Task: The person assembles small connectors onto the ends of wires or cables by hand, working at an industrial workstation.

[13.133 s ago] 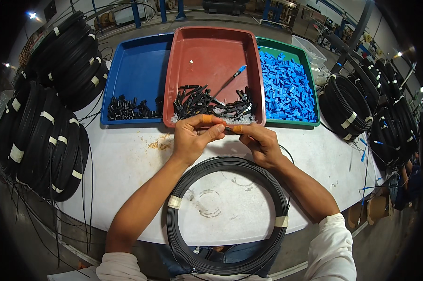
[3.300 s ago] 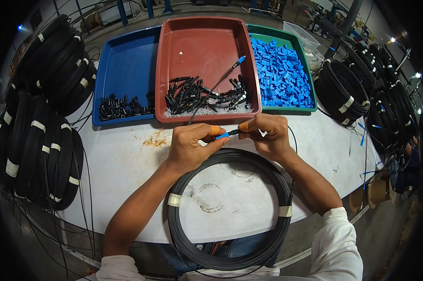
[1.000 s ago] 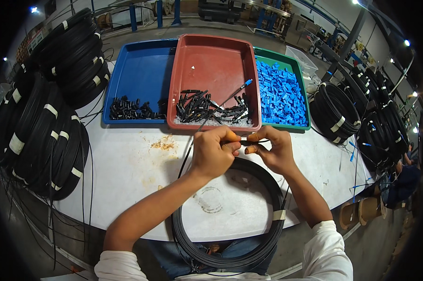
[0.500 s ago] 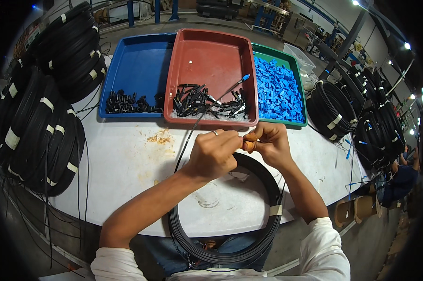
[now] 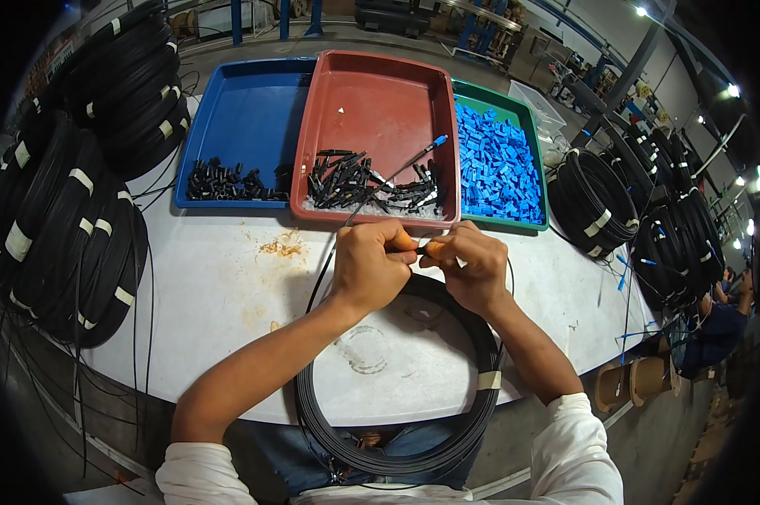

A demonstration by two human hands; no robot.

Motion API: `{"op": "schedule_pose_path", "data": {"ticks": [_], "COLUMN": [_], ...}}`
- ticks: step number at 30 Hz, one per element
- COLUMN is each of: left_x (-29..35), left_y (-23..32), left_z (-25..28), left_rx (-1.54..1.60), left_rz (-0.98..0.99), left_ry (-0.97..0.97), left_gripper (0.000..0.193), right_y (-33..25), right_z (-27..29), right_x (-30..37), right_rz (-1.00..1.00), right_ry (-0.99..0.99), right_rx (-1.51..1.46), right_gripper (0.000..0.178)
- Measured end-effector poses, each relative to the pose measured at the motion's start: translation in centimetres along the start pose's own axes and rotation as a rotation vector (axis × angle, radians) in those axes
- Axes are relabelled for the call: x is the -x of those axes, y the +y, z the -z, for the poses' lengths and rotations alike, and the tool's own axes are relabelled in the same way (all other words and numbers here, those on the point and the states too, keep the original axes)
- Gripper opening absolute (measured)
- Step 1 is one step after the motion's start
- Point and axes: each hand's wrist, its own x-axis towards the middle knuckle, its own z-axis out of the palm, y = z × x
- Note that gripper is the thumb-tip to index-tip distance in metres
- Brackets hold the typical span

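My left hand (image 5: pixel 368 268) and my right hand (image 5: pixel 474 265) meet over the table, fingers pinched. A small black piece (image 5: pixel 422 250) shows between their fingertips; its kind is mostly hidden. Orange covers wrap some of the fingertips. Beneath the hands, a coil of black cable (image 5: pixel 397 462) bound with pale tape hangs partly over the table's near edge, against my lap. One cable end with a blue connector (image 5: pixel 439 141) lies across the red tray (image 5: pixel 380 93), which holds black connector parts (image 5: pixel 333 178).
A blue tray (image 5: pixel 245 101) with short black pieces stands left, a green tray (image 5: pixel 541 168) of blue parts right. Taped cable coils are stacked at the left (image 5: pixel 52 227) and right (image 5: pixel 594 202). Yellowish scraps (image 5: pixel 283 246) lie on the white table (image 5: pixel 203 337). Spools (image 5: pixel 645 380) stand below right.
My right hand has lowered and turned, knuckles now more upward. My left hand has tilted upright, and a small black piece now shows between the fingertips.
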Motion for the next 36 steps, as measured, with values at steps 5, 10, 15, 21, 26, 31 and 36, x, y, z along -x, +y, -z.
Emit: {"op": "schedule_pose_path", "data": {"ticks": [5, 10, 15, 21, 26, 31, 36], "left_x": [0.0, 0.0, -0.8, -0.5, -0.2, -0.1, -1.0], "left_y": [-0.2, -0.2, -0.1, 0.1, -0.8, -0.5, -0.3], "left_z": [0.7, 0.2, 0.7, 0.2, 0.2, 0.6, 0.4], "left_rx": [-0.492, -0.168, 0.179, 0.104, -0.318, -0.576, 0.191], "left_rz": [-0.866, -0.475, 0.038, 0.146, -0.638, -0.886, 0.026], "left_ry": [0.215, 0.106, -0.069, -0.061, 0.209, 0.211, -0.094], "left_gripper": [0.013, 0.007, 0.005, 0.007, 0.013, 0.014, 0.005], "right_y": [-0.5, -0.3, 1.3, 1.0, -0.6, 0.1, 0.6], "right_z": [-0.4, 0.5, -0.2, -0.1, -0.6, -0.5, -0.2], "right_x": [0.3, -0.3, -0.2, -0.2, -0.8, 0.2, -0.2], "right_rz": [-0.600, -0.162, 0.171, 0.136, -0.486, -0.691, -0.034], "right_ry": [0.031, 0.041, 0.141, 0.033, 0.034, 0.027, 0.073], "right_rx": [-0.519, 0.016, 0.158, 0.066, -0.375, -0.655, -0.018], "right_gripper": [0.020, 0.024, 0.022, 0.022, 0.022, 0.021, 0.023]}}
